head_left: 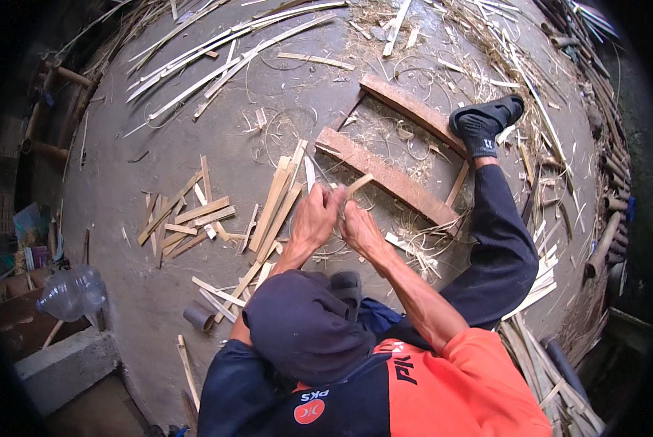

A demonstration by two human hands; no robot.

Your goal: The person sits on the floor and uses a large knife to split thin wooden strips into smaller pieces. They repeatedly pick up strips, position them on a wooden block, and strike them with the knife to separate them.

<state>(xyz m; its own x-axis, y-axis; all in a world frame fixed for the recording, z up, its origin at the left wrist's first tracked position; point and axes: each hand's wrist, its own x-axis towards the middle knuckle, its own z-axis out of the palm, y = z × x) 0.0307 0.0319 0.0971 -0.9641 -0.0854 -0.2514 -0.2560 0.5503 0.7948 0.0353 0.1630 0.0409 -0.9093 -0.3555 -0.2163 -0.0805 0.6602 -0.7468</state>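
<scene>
My left hand and my right hand are closed close together in front of my body. A short tan stick with a blunt end juts up and right from between them, and my right fist seems to grip it. Past my left fingers a narrow pale strip points away from me. Its lower part is hidden, so I cannot tell whether it is bamboo or a blade. Beyond my hands a low wooden frame of two reddish-brown boards lies on the floor.
Split bamboo pieces lie left of my hands, beside a looser pile. Long strips and shavings cover the far floor. My shod foot rests at the frame's right end. A clear plastic bottle is at the left.
</scene>
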